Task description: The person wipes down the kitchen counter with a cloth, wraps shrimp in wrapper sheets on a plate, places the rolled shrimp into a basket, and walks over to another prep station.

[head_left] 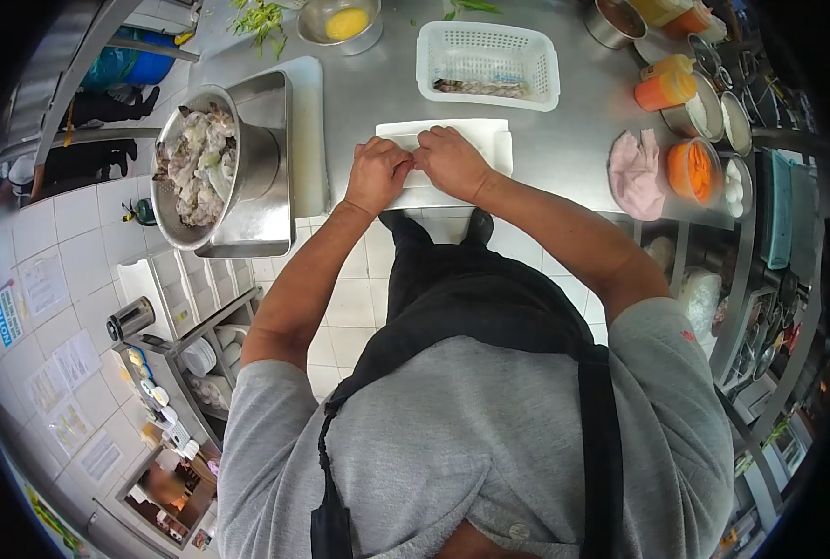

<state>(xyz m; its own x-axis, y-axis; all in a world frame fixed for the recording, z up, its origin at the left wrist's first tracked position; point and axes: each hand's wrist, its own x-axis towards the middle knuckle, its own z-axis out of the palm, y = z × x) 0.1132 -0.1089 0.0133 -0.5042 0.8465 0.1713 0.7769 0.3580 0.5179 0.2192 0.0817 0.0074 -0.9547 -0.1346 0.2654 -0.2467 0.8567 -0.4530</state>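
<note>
In the head view, the left hand [377, 175] and right hand [452, 160] meet over a white, shallow, box-shaped tray [491, 140] on the shiny grey metal table [368, 98]. Their fingers bunch together; I can't tell if they hold anything. A blue-and-white wall sign [6, 317] says "NOTICE".

Left hand [376, 177] and right hand [452, 163] touching over white tray [496, 140] on steel worktop [555, 154], anything between them hidden; beyond, white perforated basket [489, 48] holding shrimp row [471, 88]; to left, steel colander [174, 222] heaped with grey shrimp [205, 163], partly over metal pan [273, 210]; to right, crumpled pink cloth [637, 177] beside tub of orange pieces [692, 172]
</note>
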